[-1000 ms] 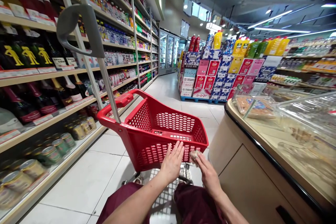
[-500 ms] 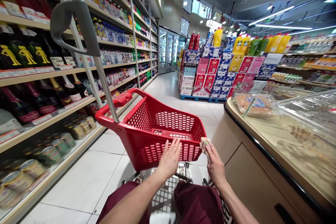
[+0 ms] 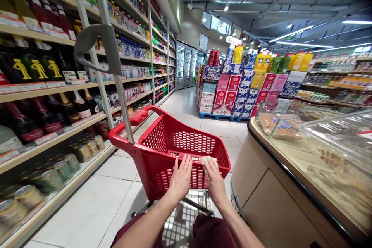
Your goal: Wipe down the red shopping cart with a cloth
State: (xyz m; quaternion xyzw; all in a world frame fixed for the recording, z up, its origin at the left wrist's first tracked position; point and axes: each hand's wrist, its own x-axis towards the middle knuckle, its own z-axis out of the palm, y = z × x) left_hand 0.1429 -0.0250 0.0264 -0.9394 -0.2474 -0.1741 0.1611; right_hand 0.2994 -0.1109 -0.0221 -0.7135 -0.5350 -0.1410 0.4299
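In the head view a red plastic shopping cart (image 3: pixel 177 139) with perforated basket walls stands in front of me, its near side toward me. My left hand (image 3: pixel 181 176) lies flat with its fingers stretched out against the cart's near rim. To its right, my right hand (image 3: pixel 214 180) presses a crumpled whitish cloth (image 3: pixel 208 160) on the same rim. The fingers cover part of the cloth. A grey hook-shaped handle (image 3: pixel 114 52) on a metal pole rises from the cart's left end.
Shelves of bottles and cans (image 3: pixel 52 114) line the left side. A wooden counter with a dark edge (image 3: pixel 279 193) and packaged food (image 3: pixel 280 126) stands close on the right. Ahead, stacked drink cartons (image 3: pixel 229 93) sit on a blue pallet. White floor tiles (image 3: pixel 84 205) run under the cart.
My right hand has moved left along the cart's rim with the cloth, from the right corner toward my left hand. My left hand has shifted slightly left. The view has tilted up a little.
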